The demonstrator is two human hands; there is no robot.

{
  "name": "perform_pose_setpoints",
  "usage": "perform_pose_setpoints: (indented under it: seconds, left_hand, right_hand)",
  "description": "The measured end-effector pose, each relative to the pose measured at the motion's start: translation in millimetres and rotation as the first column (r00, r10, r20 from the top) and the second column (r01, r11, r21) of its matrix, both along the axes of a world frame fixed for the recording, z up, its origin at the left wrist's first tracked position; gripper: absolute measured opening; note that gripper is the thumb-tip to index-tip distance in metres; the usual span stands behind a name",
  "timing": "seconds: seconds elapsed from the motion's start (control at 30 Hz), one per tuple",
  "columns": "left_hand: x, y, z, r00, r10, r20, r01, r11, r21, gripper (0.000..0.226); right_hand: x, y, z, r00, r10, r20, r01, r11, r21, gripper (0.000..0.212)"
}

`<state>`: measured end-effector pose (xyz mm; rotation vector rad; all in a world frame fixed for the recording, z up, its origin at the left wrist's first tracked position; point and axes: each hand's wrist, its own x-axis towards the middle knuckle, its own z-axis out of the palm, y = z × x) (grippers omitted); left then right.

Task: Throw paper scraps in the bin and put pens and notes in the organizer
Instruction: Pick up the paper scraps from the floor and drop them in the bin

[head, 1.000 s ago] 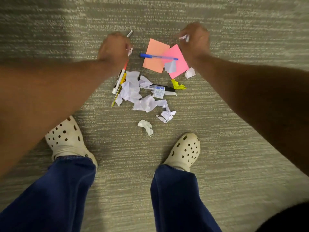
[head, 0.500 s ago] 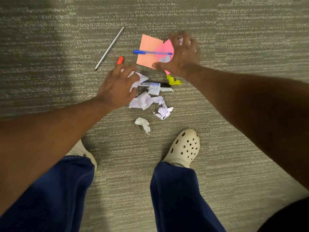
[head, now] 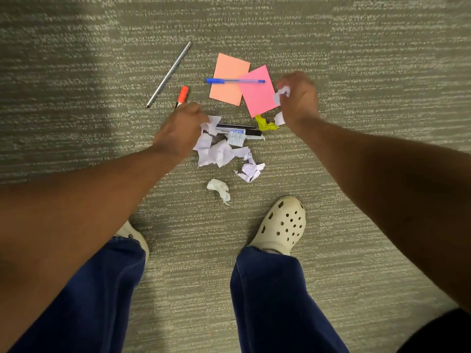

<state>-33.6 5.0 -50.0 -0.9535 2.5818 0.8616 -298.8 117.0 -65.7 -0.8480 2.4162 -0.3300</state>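
Observation:
White paper scraps [head: 219,154] lie in a heap on the carpet, with a yellow scrap [head: 265,123] beside them. My left hand [head: 178,131] is closed on the heap's left edge, gripping white scraps. My right hand [head: 299,98] is shut on a crumpled white scrap [head: 281,94], just right of the pink note [head: 257,95]. An orange note [head: 228,80] lies under the pink one, and a blue pen [head: 234,81] rests across both. A silver pen [head: 169,73], a red-capped pen [head: 182,95] and a black marker [head: 239,131] lie nearby. No bin or organizer shows.
Grey striped carpet [head: 356,59] fills the view. My feet in cream clogs [head: 283,225] and blue trouser legs stand just below the heap. Two loose white scraps [head: 219,188] lie between the heap and my right foot.
My right hand came off the notes and moved right, closing on a white scrap. My left hand slid down onto the heap's left edge and closed.

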Motion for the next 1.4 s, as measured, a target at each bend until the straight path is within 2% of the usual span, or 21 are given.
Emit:
perform_pose_setpoints:
  seconds: [0.2, 0.23, 0.33, 0.4, 0.5, 0.63, 0.77, 0.9, 0.93, 0.97, 1.03, 1.07, 1.13, 1.23, 1.3, 1.4]
  left_hand:
    - [8.5, 12.2, 13.6, 0.959, 0.262, -0.107, -0.261, 0.965, 0.026, 0.031]
    - [11.0, 15.6, 14.7, 0.949, 0.297, -0.107, -0.295, 0.955, 0.037, 0.031]
    - [18.2, 28.1, 18.2, 0.916, 0.392, -0.080, -0.388, 0.919, 0.066, 0.027]
    - [20.3, 36.1, 21.0, 0.892, 0.446, -0.073, -0.439, 0.894, 0.096, 0.026]
    - [19.1, 40.7, 22.6, 0.838, 0.542, -0.066, -0.529, 0.836, 0.145, 0.027]
    - [15.9, 38.0, 23.2, 0.714, 0.699, -0.033, -0.683, 0.706, 0.188, 0.025]
    - [18.8, 35.7, 29.7, 0.556, 0.830, 0.040, -0.812, 0.533, 0.236, 0.023]
    - [24.7, 33.1, 54.8, 0.356, 0.930, 0.094, -0.898, 0.312, 0.309, 0.023]
    - [27.2, 31.5, 63.5, 0.306, 0.946, 0.109, -0.905, 0.253, 0.342, 0.023]
    - [29.8, 29.2, 73.6, 0.256, 0.958, 0.129, -0.906, 0.191, 0.379, 0.023]
    - [34.5, 22.3, 96.6, 0.161, 0.971, 0.174, -0.895, 0.069, 0.440, 0.020]
    - [37.1, 17.7, 109.8, 0.110, 0.974, 0.197, -0.884, 0.005, 0.467, 0.020]
    - [42.8, 6.4, 137.1, 0.002, 0.971, 0.240, -0.835, -0.130, 0.535, 0.025]
    - [52.0, -13.2, 181.2, -0.113, 0.955, 0.275, -0.746, -0.265, 0.612, 0.024]
    - [58.0, -29.4, 212.6, -0.158, 0.949, 0.273, -0.680, -0.305, 0.667, 0.023]
    - [67.8, -60.9, 258.2, -0.217, 0.944, 0.249, -0.607, -0.330, 0.723, 0.029]
  right_hand:
    - [-2.6, 33.8, 6.0, 0.987, -0.156, 0.030, 0.156, 0.988, -0.020, 0.018]
    - [4.9, 39.5, 5.3, 0.991, -0.129, 0.022, 0.129, 0.992, 0.017, 0.027]
    - [36.3, 46.4, 6.1, 0.999, -0.048, 0.009, 0.044, 0.973, 0.226, 0.084]
    - [57.1, 41.9, 3.3, 0.999, -0.052, 0.000, 0.050, 0.956, 0.288, 0.098]
    - [74.3, 26.3, -5.6, 0.981, -0.194, 0.017, 0.184, 0.950, 0.252, 0.077]
    - [71.3, 14.0, -16.1, 0.934, -0.357, 0.016, 0.348, 0.919, 0.183, 0.047]
    - [55.0, 25.7, -3.0, 0.897, -0.433, 0.094, 0.422, 0.899, 0.114, 0.037]
    - [47.1, 40.8, 32.9, 0.769, -0.588, 0.252, 0.573, 0.808, 0.136, 0.035]
    - [49.9, 41.8, 44.9, 0.712, -0.621, 0.327, 0.611, 0.778, 0.147, 0.037]
    - [54.6, 40.6, 59.8, 0.625, -0.654, 0.427, 0.662, 0.734, 0.154, 0.036]
    - [68.2, 33.6, 94.3, 0.389, -0.655, 0.648, 0.763, 0.623, 0.173, 0.030]
    - [76.3, 28.1, 111.6, 0.277, -0.605, 0.746, 0.790, 0.585, 0.181, 0.025]
    - [94.5, 12.4, 144.5, 0.129, -0.480, 0.868, 0.803, 0.564, 0.193, 0.020]
    - [123.2, -21.9, 188.3, -0.002, -0.392, 0.920, 0.821, 0.524, 0.225, 0.026]
    - [141.9, -48.6, 215.3, -0.056, -0.362, 0.931, 0.847, 0.477, 0.236, 0.028]
    - [164.3, -90.3, 254.0, -0.089, -0.338, 0.937, 0.849, 0.466, 0.249, 0.023]
